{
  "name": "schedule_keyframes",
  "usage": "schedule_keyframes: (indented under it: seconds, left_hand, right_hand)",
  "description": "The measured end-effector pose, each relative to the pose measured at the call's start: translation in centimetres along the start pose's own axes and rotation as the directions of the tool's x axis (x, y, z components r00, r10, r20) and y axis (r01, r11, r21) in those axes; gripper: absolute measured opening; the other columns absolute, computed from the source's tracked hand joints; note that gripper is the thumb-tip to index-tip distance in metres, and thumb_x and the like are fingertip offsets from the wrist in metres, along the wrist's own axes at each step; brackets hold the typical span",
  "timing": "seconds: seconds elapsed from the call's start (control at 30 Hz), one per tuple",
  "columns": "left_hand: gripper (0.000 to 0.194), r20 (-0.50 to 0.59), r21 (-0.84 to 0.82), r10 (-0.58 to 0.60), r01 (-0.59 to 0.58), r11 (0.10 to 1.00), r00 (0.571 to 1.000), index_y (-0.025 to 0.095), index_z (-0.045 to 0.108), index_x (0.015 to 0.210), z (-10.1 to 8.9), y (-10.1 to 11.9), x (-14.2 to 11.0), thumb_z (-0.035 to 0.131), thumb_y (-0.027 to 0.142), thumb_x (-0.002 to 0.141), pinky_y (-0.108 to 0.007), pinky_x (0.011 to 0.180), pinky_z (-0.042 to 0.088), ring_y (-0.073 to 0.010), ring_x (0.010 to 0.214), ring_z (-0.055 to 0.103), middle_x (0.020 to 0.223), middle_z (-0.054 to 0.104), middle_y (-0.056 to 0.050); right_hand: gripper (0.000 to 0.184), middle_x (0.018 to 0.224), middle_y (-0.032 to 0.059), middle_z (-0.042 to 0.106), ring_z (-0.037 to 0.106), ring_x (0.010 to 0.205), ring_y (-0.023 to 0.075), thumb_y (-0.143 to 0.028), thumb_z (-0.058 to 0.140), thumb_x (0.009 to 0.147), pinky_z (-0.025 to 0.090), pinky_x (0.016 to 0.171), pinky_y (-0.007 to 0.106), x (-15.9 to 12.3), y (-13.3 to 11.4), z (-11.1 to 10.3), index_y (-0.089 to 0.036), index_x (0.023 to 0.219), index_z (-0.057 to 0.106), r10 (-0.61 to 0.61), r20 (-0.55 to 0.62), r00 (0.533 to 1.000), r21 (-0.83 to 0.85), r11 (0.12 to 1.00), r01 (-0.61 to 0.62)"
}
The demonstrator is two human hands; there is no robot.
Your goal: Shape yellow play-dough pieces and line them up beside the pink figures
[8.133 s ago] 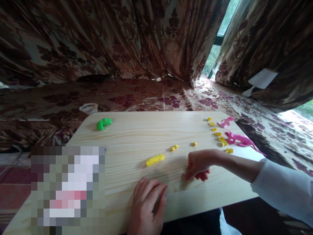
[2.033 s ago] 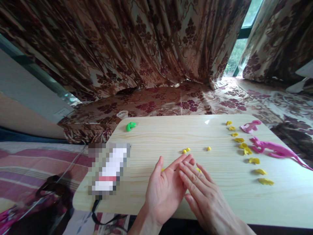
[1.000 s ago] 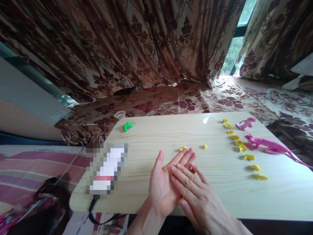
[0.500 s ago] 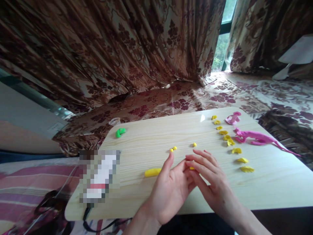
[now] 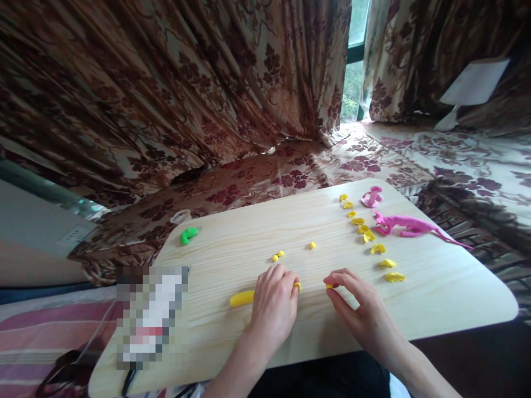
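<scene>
One pale table [image 5: 232, 237], and over its near side the left hand [image 5: 274, 304] and right hand [image 5: 367, 309], apart! Far right sprawls a pink figure [image 5: 409, 224]; near centre, a yellow roll [image 5: 241, 299], part-hidden by the left hand, whose grip I can't tell; the right one pinches a tiny yellow piece [image 5: 329, 286]!

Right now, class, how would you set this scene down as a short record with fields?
Left hand: partly hiding a yellow clay-like roll; grip unclear
Right hand: pinching a small yellow clay-like piece
Beyond hands: three small yellow balls
Right side: uneven row of thin yellow pieces; long-tailed pink figure
Far left: bent green piece
Surface: pale wood-grain table
</scene>
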State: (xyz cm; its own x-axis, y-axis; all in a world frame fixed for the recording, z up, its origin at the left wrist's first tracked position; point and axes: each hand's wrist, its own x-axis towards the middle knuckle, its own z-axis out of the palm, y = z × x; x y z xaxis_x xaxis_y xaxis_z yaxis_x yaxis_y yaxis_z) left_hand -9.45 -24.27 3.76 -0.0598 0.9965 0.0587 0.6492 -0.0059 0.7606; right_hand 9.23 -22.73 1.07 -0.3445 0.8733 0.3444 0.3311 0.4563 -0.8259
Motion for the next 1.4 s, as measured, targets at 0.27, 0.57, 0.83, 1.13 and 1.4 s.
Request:
schedule_keyframes:
  seconds: [0.27,0.57,0.83,1.13,1.4]
  left_hand:
    - [0.017,-0.01,-0.287,-0.153,0.144,0.947,0.988,0.019,0.068,0.091,-1.0,0.3,-1.1,0.06,0.027,0.079,-0.028,0.07,0.047,-0.0185,0.073,0.063,0.08,0.07,-0.004]
    - [0.008,0.059,-0.555,-0.223,0.218,0.803,0.973,0.018,0.065,0.084,-2.9,1.0,-2.0,0.063,0.023,0.078,-0.023,0.07,0.048,-0.0155,0.075,0.061,0.079,0.068,-0.002]
    - [0.007,0.041,-0.596,-0.283,0.251,0.763,0.958,0.016,0.061,0.073,-3.8,0.2,-2.2,0.066,0.02,0.075,-0.02,0.062,0.046,-0.0116,0.065,0.057,0.068,0.063,0.001]
    - [0.009,0.079,-0.766,-0.354,0.284,0.577,0.932,0.016,0.061,0.08,-3.4,-0.4,-2.6,0.067,0.022,0.076,-0.02,0.072,0.048,-0.0116,0.075,0.061,0.076,0.065,0.001]
    - [0.012,0.025,-0.804,-0.431,0.275,0.528,0.902,0.015,0.065,0.08,-2.8,-0.1,-2.6,0.069,0.023,0.074,-0.022,0.072,0.048,-0.012,0.07,0.062,0.072,0.067,0.0]
  right_hand:
    - [0.029,0.092,0.0061,0.064,0.06,0.086,0.021,-0.01,0.049,0.085,0.051,0.076,0.037,1.1,0.7,1.1,-0.023,0.108,0.062,-0.125,0.151,0.981,-0.435,0.883,0.179]
    - [0.014,0.094,0.005,0.061,0.059,0.087,0.0174,-0.024,0.049,0.09,0.05,0.075,0.029,2.3,-4.8,2.1,-0.022,0.097,0.061,-0.01,0.1,0.995,-0.105,0.994,0.02]
    - [0.016,0.086,0.0042,0.061,0.057,0.079,0.0168,-0.016,0.049,0.09,0.047,0.072,0.03,3.5,-5.9,4.5,-0.022,0.093,0.064,-0.126,0.084,0.988,-0.046,0.99,0.131]
    - [0.011,0.073,0.0003,0.058,0.055,0.068,0.0135,-0.023,0.052,0.089,0.044,0.064,0.026,3.3,-5.7,4.9,-0.02,0.08,0.058,0.087,0.15,0.985,0.069,0.993,-0.098]
    - [0.016,0.077,0.0001,0.059,0.055,0.071,0.0123,-0.024,0.048,0.091,0.042,0.066,0.024,3.5,-5.7,4.5,-0.019,0.081,0.059,0.134,0.162,0.978,0.099,0.984,-0.151]
